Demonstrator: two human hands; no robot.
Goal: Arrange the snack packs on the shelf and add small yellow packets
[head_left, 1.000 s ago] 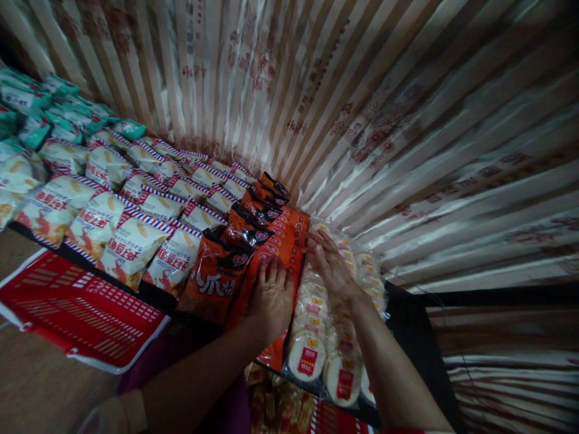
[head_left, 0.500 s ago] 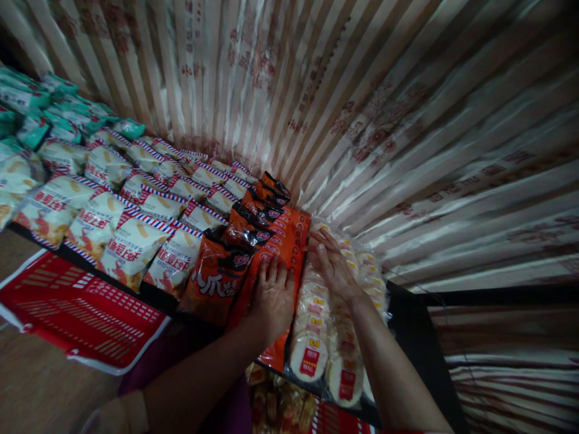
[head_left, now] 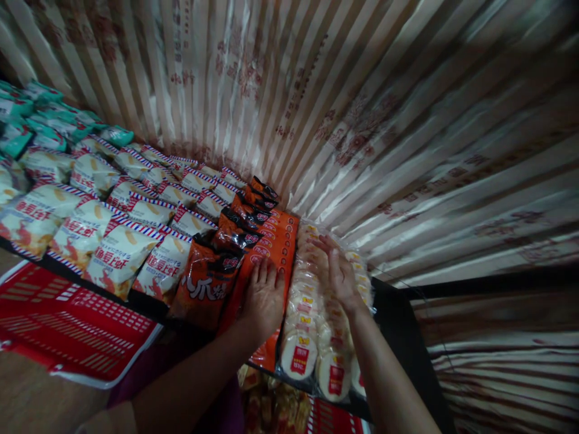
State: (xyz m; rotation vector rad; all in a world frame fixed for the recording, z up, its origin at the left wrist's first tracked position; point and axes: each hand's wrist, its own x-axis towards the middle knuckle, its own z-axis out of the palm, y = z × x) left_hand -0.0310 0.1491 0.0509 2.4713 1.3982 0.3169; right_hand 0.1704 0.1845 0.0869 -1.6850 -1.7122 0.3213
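Note:
My left hand (head_left: 264,295) lies flat with fingers spread on a long orange packet (head_left: 272,247) on a dark shelf. My right hand (head_left: 340,276) rests on edge, fingers stretched out, on a clear bag of round white rice crackers (head_left: 312,337) with red and yellow labels, just right of the orange packet. Neither hand grips anything. Dark orange snack bags (head_left: 205,284) stand in a row directly left of my left hand.
White snack bags with red and blue striped tops (head_left: 113,256) fill the shelf to the left, with teal bags (head_left: 45,129) at the far left. A red perforated shelf panel (head_left: 76,319) lies below. A striped, patterned curtain (head_left: 362,108) hangs behind. The shelf's black edge (head_left: 402,337) ends at the right.
My right hand has slid slightly right and turned more on edge over the cracker bag. My left hand stays on the orange packet. The view has shifted a little to the right.

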